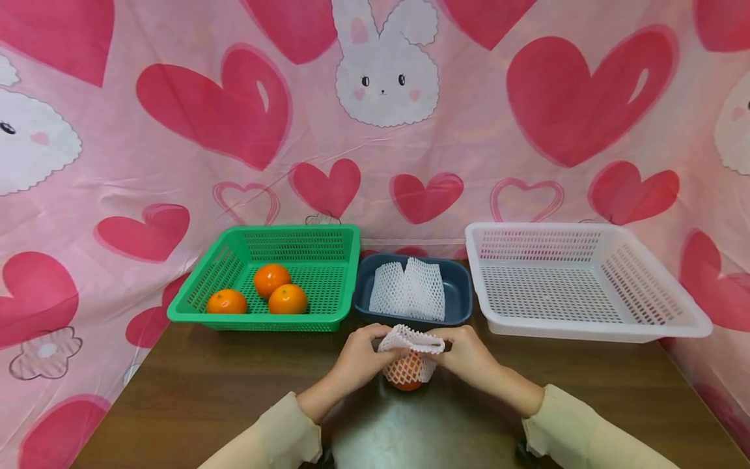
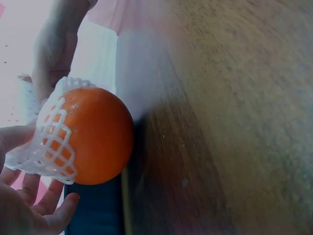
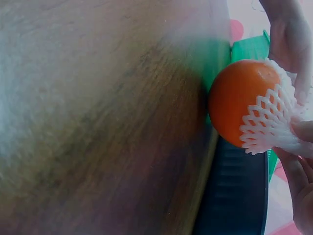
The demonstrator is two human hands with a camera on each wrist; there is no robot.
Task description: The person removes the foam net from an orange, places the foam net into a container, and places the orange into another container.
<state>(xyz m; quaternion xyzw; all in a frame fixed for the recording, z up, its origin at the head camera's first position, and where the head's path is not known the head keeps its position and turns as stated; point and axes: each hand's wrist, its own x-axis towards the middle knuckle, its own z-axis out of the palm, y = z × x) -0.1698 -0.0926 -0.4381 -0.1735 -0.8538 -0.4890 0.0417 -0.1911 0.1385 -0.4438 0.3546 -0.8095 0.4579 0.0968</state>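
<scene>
An orange [image 2: 105, 137] sits on the table, its upper part covered by a white foam net sleeve [image 1: 405, 368] and its lower part bare. My left hand [image 1: 361, 355] pinches the sleeve's left side between thumb and fingers, as the left wrist view also shows. On the opposite side my right hand [image 1: 469, 355] pinches the rim of the same sleeve, thumb inward. In the right wrist view the net [image 3: 271, 120] reaches over part of the orange, with its loose end bunched by the fingers.
Behind the hands a dark blue tray [image 1: 459, 293] holds white foam net sleeves [image 1: 410, 290]. Left of it stands a green basket [image 1: 325, 319] with three oranges [image 1: 287, 299]. A white basket [image 1: 586, 329] stands at the right. A printed cloth [image 1: 375, 150] hangs behind.
</scene>
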